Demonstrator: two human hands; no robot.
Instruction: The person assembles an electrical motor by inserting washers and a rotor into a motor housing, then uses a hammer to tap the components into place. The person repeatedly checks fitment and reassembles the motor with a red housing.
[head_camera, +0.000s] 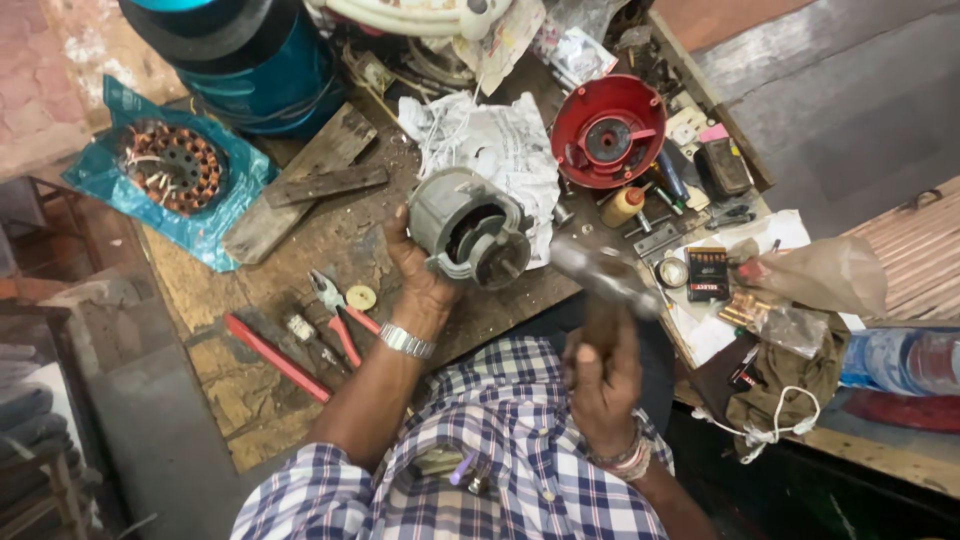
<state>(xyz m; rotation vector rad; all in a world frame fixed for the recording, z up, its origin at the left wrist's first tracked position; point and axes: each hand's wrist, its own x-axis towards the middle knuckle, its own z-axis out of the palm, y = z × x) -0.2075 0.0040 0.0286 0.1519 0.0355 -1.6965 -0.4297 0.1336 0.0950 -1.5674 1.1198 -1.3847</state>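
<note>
**Bracing a motor on the bench, hammer ready**

Holding things steady seems to be the point here. The wooden workbench (300, 240) fills the middle of the frame, cluttered all over. Just above centre sits the grey motor (468, 228), tipped on its side on the boards, against crumpled newspaper (500, 140). I'd guess it lies that way so the shaft end is reachable. Its long axis runs from upper left to lower right, with the shaft stub pointing lower right, toward the person.

The left hand (415, 270) is wrapped around the motor's lower left side, gripping it firmly, probably to stop it rolling. The right hand (603, 375), lower centre, is clenched around a hammer (605, 280), whose blurred head sits just right of the shaft. Red pliers (338, 315) lie at lower left.
</note>
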